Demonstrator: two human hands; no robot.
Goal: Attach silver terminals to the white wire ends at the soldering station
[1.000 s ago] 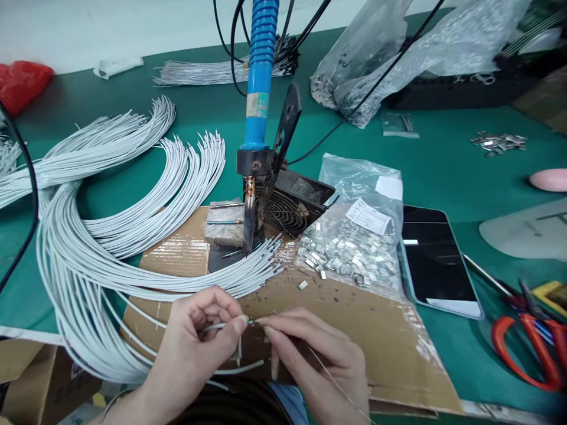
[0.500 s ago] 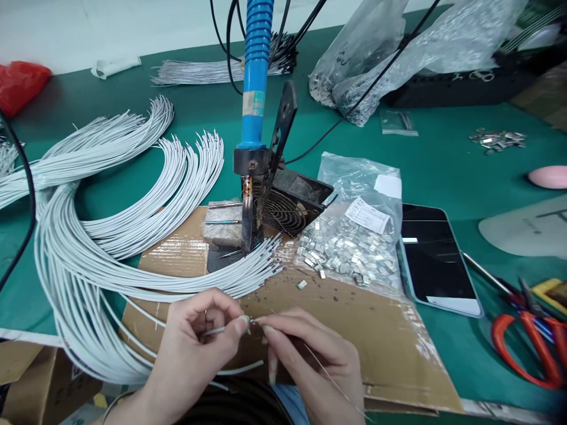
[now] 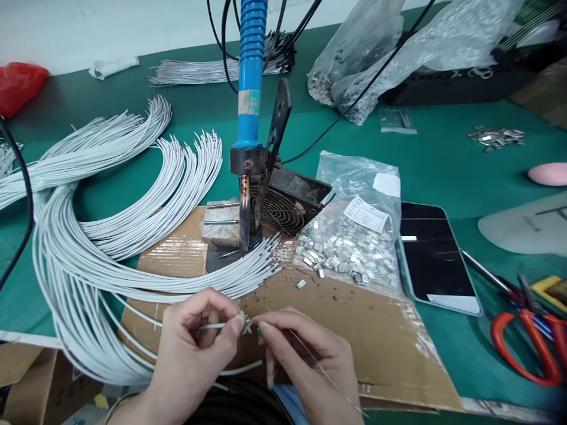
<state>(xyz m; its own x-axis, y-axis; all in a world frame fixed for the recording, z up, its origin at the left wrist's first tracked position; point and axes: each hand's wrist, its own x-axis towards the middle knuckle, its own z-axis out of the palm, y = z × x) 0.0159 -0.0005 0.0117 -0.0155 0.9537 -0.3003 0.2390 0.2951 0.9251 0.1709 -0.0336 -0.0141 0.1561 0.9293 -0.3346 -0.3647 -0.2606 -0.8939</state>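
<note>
My left hand pinches a white cable near its end, where short coloured wires fan out at the fingertips. Close against that end, my right hand is closed, thumb on forefinger. A thin silvery solder wire runs through its fingers and trails down to the right. Something tiny and partly green shows at the right fingertips, too small to name. Just beyond the hands lies a bundle of white cables with stripped ends. A blue-handled soldering iron stands tip down in a holder above them.
Cardboard covers the work area. A clear bag of small metal connectors lies right of a black fan; one loose connector sits before it. Further right are a phone and red-handled pliers. More cable bundles fill the left.
Both hands have shifted very slightly left, still pinching at the cable end. The coloured wires at the left fingertips show more clearly. The whole view has drifted a little.
</note>
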